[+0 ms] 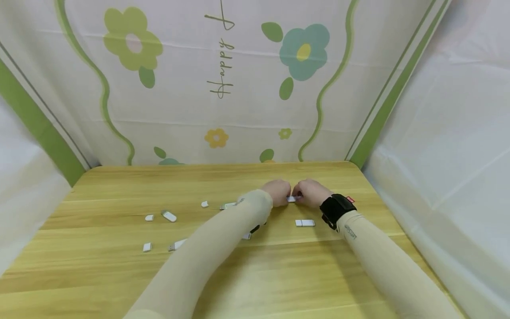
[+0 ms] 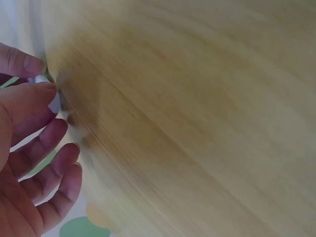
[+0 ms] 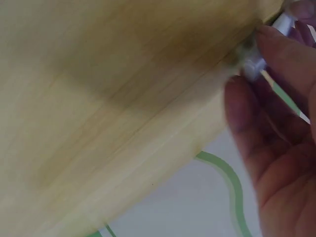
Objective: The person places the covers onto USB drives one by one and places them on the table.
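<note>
Both hands meet over the far right part of the table around a small white USB flash drive (image 1: 292,199). My left hand (image 1: 277,192) pinches one end of it between thumb and index finger; its other fingers are loosely bent in the left wrist view. From the right, my right hand (image 1: 313,192) pinches the other end. Fingers cover much of the drive (image 3: 281,24) in the right wrist view. Nearer me, just below the hands, lies a capped white flash drive (image 1: 304,223).
Left of the hands lie uncapped flash drives (image 1: 169,216) and loose white caps (image 1: 205,204). One drive (image 1: 179,244) is partly behind the left sleeve, another (image 1: 246,236) beside that forearm. A printed curtain (image 1: 247,106) hangs behind the wooden table (image 1: 263,283).
</note>
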A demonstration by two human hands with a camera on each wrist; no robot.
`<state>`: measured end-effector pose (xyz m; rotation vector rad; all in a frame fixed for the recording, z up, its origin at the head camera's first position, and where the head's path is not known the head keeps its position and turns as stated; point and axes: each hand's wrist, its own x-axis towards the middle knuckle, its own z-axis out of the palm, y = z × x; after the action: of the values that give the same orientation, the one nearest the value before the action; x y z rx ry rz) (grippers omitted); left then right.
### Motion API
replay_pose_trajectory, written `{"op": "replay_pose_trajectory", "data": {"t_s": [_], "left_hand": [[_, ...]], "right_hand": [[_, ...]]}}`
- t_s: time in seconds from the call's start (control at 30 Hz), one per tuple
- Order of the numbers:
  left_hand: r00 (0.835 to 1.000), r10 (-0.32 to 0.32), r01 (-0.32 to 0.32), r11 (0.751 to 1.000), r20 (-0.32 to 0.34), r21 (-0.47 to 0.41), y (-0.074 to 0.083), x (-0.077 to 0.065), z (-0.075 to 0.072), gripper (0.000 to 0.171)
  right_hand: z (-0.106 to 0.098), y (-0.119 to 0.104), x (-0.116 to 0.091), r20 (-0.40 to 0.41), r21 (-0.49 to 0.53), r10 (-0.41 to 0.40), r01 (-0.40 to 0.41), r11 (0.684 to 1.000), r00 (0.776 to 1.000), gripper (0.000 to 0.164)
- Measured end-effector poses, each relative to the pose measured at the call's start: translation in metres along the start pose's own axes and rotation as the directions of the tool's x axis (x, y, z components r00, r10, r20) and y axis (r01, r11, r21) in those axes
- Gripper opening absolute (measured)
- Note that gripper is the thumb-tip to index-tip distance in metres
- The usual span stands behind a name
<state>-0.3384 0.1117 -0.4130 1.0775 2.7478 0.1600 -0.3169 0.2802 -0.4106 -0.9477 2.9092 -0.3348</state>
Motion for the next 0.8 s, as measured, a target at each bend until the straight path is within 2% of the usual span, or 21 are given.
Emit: {"op": "replay_pose_trajectory", "data": {"t_s": [0.13,0.3,0.4,0.5,0.6,0.8], "left_hand": [[1.000,0.010,-0.010,1.000,0.000,-0.016,-0.002,0.002,0.003,0.009],[1.000,0.022,-0.021,0.999,0.009,-0.028,-0.014,0.004,0.008,0.017],[1.000,0.026,-0.025,0.999,0.015,-0.039,-0.022,-0.006,0.002,0.028],[0.999,0.042,-0.040,0.997,0.027,-0.073,-0.029,-0.025,-0.012,0.035],[0.997,0.081,-0.079,0.993,0.020,-0.093,-0.036,-0.051,-0.027,0.037],[0.987,0.150,-0.152,0.988,-0.049,-0.040,-0.049,-0.109,-0.051,0.035]], "right_hand": [[0.002,0.002,0.002,0.044,0.037,0.047,-0.048,0.998,0.998,0.007],[-0.005,-0.001,-0.001,0.096,0.028,0.072,-0.075,0.997,0.993,0.013],[-0.015,-0.010,-0.006,0.132,0.016,0.104,-0.107,0.994,0.986,0.022],[-0.027,-0.021,-0.013,0.147,-0.008,0.108,-0.108,0.994,0.983,0.030],[-0.037,-0.034,-0.017,0.134,-0.031,0.068,-0.065,0.997,0.989,0.033],[-0.050,-0.072,-0.023,0.041,-0.081,0.012,-0.008,0.997,0.999,0.030]]}}
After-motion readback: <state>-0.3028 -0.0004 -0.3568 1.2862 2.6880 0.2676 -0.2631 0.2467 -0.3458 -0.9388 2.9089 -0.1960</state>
